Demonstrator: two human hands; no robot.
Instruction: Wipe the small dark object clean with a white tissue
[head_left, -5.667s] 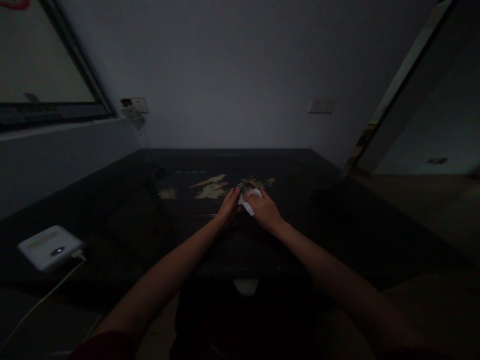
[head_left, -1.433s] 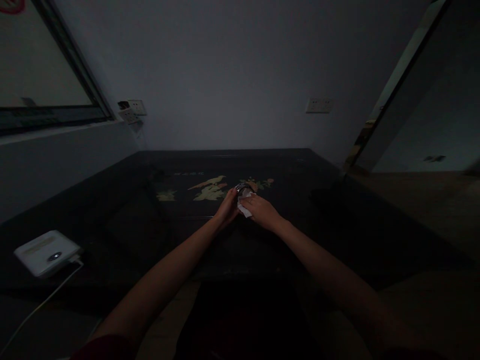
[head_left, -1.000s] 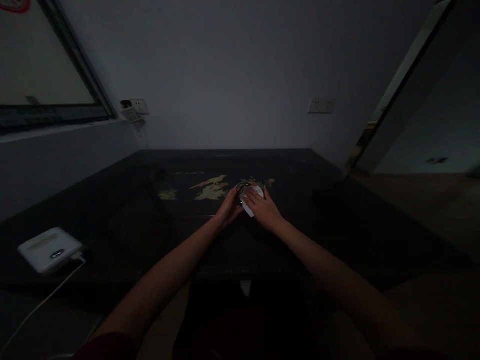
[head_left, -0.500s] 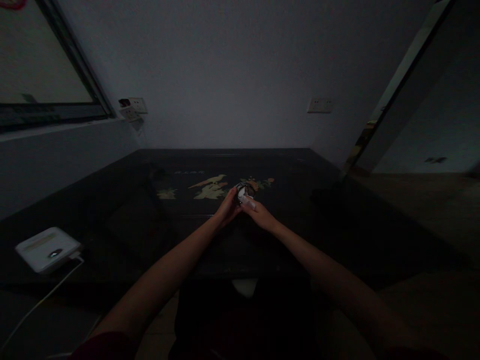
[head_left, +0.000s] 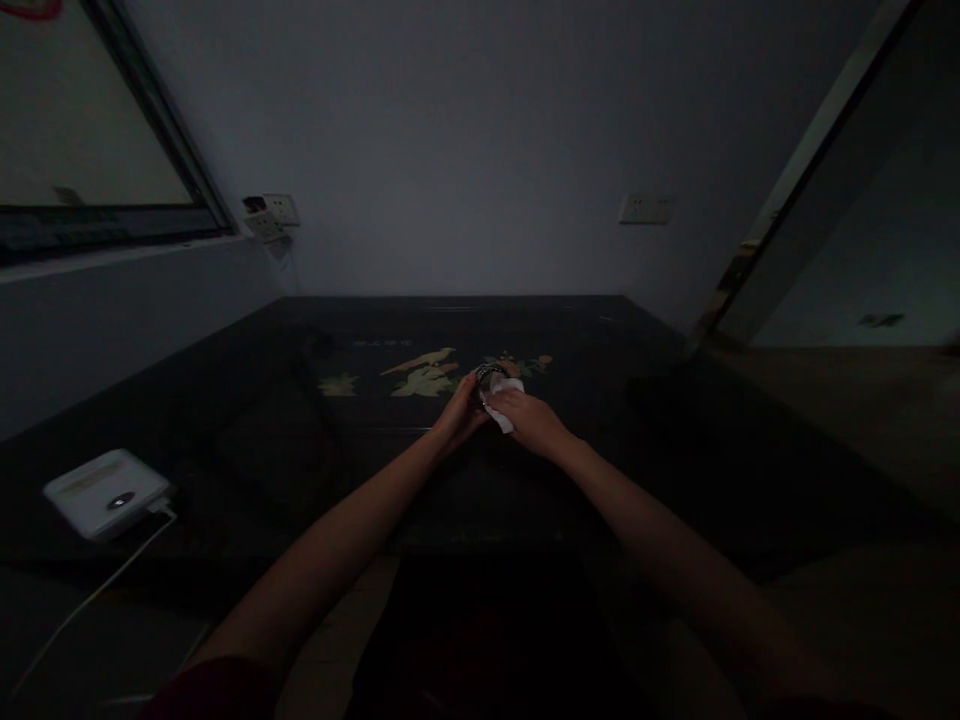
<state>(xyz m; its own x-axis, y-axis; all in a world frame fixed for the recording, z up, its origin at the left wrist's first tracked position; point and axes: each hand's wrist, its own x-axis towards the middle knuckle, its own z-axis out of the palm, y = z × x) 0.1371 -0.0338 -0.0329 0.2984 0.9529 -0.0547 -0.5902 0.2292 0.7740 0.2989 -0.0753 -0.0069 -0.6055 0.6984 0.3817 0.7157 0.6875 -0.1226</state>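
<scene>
- Your left hand (head_left: 459,412) was closed on the side of a shiny round object (head_left: 491,370), with the fingers curved along its edge.
- Your right hand (head_left: 531,415) was holding a white tissue (head_left: 502,421), and it pressed this tissue to the near right part of the shiny round object.
- The shiny round object was between your two hands, over the middle of the black table (head_left: 675,440); it was perhaps a small metal bowl or a lid, but the light was too weak to say this with certainty.
- One corner of the white tissue hung down below your right fingers, toward your body.
- Both your forearms came from the lower corners of the view and met at the shiny round object, so the hands were close together.
- On the table top, to the left of your hands, there was a bird picture (head_left: 424,374) (a light yellow one, with leaves below it), and just behind your hands there was a flower picture (head_left: 534,363).
- A white box (head_left: 107,492) lay near the left end of the table, well apart from your hands, with a white cable (head_left: 97,592) going down from it.
- On the wall (head_left: 450,150) behind the table, a right socket (head_left: 646,209) and a left socket (head_left: 280,209) were visible.
</scene>
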